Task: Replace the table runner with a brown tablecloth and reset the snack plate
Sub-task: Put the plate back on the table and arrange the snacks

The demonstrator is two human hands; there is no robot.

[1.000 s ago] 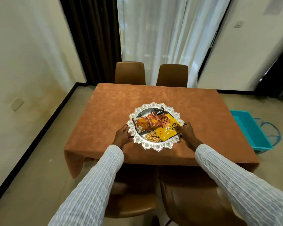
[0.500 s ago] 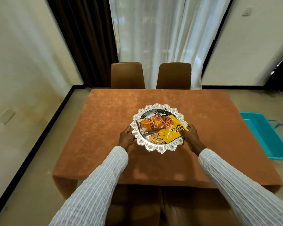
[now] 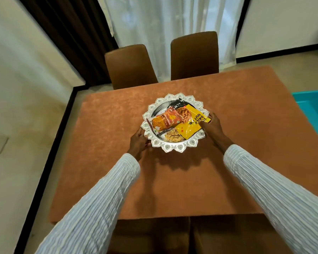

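Hands, left (image 3: 139, 142) and right (image 3: 212, 128), grip one snack plate (image 3: 174, 148), three packets (image 3: 189, 125), brown tablecloth (image 3: 246, 143)

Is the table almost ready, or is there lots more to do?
Almost ready. Done: the brown tablecloth covers the table, with no runner in sight. In hand: the left hand and right hand are at opposite rims of the scalloped silver snack plate, which holds an orange packet and a yellow nut packet. Left: probably just settling the plate in the middle and letting go.
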